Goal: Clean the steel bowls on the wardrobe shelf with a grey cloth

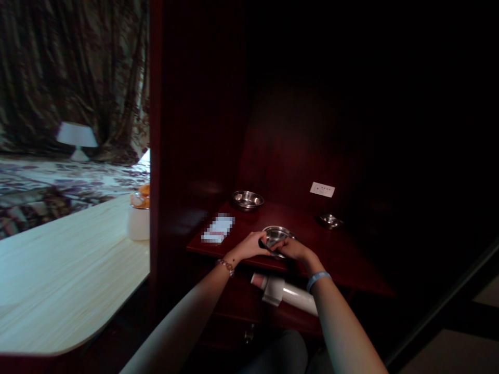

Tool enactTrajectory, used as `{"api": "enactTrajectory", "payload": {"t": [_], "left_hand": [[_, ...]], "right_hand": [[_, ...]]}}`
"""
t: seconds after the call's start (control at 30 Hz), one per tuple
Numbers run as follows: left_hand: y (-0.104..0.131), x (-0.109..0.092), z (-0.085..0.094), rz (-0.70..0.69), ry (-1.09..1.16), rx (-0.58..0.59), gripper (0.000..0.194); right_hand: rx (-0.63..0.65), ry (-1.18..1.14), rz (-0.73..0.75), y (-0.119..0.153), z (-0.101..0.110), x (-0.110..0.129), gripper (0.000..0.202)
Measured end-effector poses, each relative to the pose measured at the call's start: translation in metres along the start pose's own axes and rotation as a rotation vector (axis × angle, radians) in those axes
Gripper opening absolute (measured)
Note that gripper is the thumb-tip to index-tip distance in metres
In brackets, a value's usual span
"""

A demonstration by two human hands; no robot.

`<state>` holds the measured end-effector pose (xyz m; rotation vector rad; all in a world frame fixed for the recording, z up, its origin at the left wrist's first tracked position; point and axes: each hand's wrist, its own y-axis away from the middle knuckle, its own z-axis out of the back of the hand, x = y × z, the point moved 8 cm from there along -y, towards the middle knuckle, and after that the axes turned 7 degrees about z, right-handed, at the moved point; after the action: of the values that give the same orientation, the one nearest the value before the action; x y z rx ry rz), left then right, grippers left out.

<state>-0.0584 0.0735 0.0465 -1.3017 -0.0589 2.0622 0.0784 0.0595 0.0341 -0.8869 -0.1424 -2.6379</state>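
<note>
a tall dark-red wooden cabinet (195, 114) enclosed a dark-red wooden surface (331, 254), and a pale wood-grain table (66, 275) stood to its left. on a lower level, beneath the surface's front edge, lay a long white cylinder with a pinkish end (298, 297), its right end hidden by the right forearm.

a round shiny steel bowl (277, 235) sat by the middle of the surface's front edge, directly between the two hands. being round, it had no long axis; its left rim lay at the left hand (251, 245), its near right rim at the right hand (295, 249), so neither was clearly nearer. the left hand appeared to grasp the rim, while the right hand's fingers curled over into the bowl; whether they pinched anything i could not tell.

a second wide steel bowl (248, 200) stood at the surface's back-left corner. a flat white rectangular item (219, 228), blurred out, lay along the left edge. a small shallow steel bowl (330, 222) stood near the back edge, right of the middle, below a white rectangular wall socket (322, 189).
</note>
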Motion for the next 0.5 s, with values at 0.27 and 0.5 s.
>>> {"api": "enactTrajectory", "payload": {"t": [0.27,0.5], "left_hand": [[0.004,-0.008,0.001,-0.002,0.026,0.01,0.048],[0.003,-0.007,0.001,0.007,0.0,0.011,0.053]], "right_hand": [[-0.008,0.036,-0.071,-0.001,0.005,-0.005,0.021],[-0.01,0.166,-0.143,0.004,0.014,0.002,0.022]]}}
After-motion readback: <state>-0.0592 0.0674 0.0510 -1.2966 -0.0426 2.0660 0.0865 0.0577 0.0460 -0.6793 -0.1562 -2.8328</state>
